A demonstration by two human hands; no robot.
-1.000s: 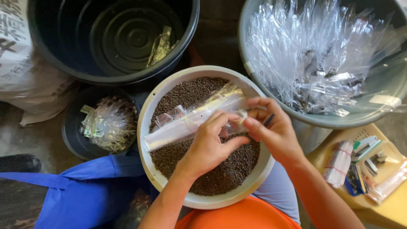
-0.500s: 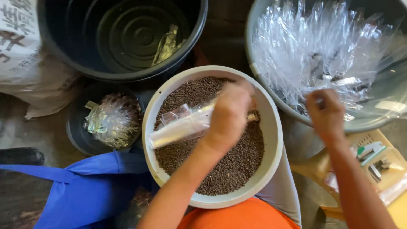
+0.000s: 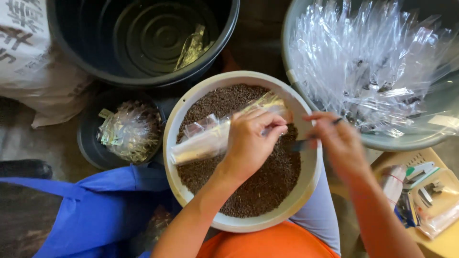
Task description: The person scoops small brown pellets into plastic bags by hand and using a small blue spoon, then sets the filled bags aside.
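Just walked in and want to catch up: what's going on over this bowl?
A person sits over a white bowl filled with brown granules. Their left hand grips a bundle of long clear plastic sleeves held above the granules. Their right hand pinches a small dark tool at the bundle's open end; it is too blurred to identify. More clear sleeves fill a grey basin to the right.

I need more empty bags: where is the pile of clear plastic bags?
In the head view, upper right: the clear plastic bags fill the grey basin, right of the bowl of brown granules and beyond the right hand.
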